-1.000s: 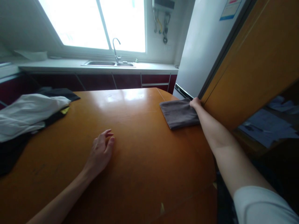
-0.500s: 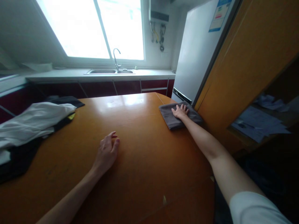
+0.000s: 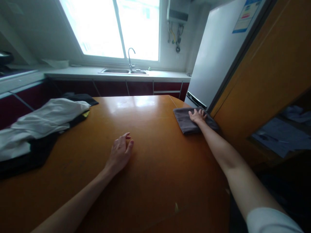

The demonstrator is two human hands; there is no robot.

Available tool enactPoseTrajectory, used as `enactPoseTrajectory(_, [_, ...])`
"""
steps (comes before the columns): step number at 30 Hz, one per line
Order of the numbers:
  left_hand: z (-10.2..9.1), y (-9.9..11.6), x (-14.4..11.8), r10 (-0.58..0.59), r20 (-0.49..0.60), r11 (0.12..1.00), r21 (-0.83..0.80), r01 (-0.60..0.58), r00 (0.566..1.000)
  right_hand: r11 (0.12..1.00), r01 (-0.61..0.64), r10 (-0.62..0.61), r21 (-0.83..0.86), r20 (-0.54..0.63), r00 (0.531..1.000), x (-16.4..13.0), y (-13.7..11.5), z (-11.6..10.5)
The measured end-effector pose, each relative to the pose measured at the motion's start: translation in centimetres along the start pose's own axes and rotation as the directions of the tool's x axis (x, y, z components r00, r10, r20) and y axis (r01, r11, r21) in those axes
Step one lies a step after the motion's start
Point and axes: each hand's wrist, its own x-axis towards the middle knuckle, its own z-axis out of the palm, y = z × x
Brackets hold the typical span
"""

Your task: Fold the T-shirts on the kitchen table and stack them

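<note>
A dark grey folded cloth point(image 3: 186, 121), perhaps a garment, lies flat at the right far part of the wooden table point(image 3: 155, 155). My right hand point(image 3: 198, 116) rests on top of it with fingers spread and grips nothing. Over the middle of the table is my left hand point(image 3: 120, 149), empty, its fingers loosely bent and the thumb apart. On the left side lies a loose heap of clothes: a white garment point(image 3: 53, 113) on top of black ones point(image 3: 46, 145), with a small yellow patch at its right edge.
Behind the table runs a white counter point(image 3: 80, 72) with a sink point(image 3: 116, 71) and tap under a bright window. A refrigerator point(image 3: 209, 55) stands at the back right, beside a wooden cabinet point(image 3: 262, 71) with papers point(image 3: 279, 136) on its shelf.
The view has turned slightly left, so everything sits further right in the picture. My right hand stays on the grey cloth; my left hand keeps its loose pose.
</note>
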Motion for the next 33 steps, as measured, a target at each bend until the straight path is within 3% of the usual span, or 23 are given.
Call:
enactPoseTrajectory(4, [0.0,0.0,0.0,0.007,-0.007,1.0,0.005,-0.007,1.0,0.999,0.036,-0.036,-0.009,0.013,0.999,-0.5,0.1,-0.3])
enactPoseTrajectory(9, [0.0,0.3,-0.1,0.004,-0.001,1.0,0.009,-0.004,1.0,0.976,0.216,-0.217,0.035,0.028,0.976,-3.0,-2.8,-1.1])
enactPoseTrajectory(13, [0.0,0.3,-0.1,0.004,0.009,1.0,0.008,-0.004,1.0,0.92,0.38,-0.385,0.094,0.044,0.922,-8.0,-6.8,-1.5])
enactPoseTrajectory(18, [0.1,0.3,-0.1,0.004,0.013,1.0,0.024,-0.004,1.0,0.809,0.549,-0.578,0.212,0.117,0.807,-16.5,-11.8,-0.4])
enactPoseTrajectory(22, [0.2,0.3,-0.2,0.022,0.004,1.0,0.021,-0.022,1.0,0.784,0.551,-0.612,0.285,0.207,0.763,-21.5,-14.4,1.6])
enactPoseTrajectory(26, [0.2,0.1,-0.2,0.024,0.017,1.0,0.018,-0.024,1.0,0.822,0.484,-0.56,0.3,0.272,0.783,-23.8,-15.8,3.4])
enactPoseTrajectory(29, [0.2,0.4,-0.2,0.002,0.027,1.0,0.021,-0.003,1.0,0.84,0.487,-0.537,0.238,0.239,0.809,-24.9,-16.0,4.1])
enactPoseTrajectory(33, [0.0,1.1,-0.6,-0.02,0.042,1.0,0.018,0.019,0.999,0.815,0.558,-0.579,0.155,0.195,0.791,-25.7,-15.3,4.5])
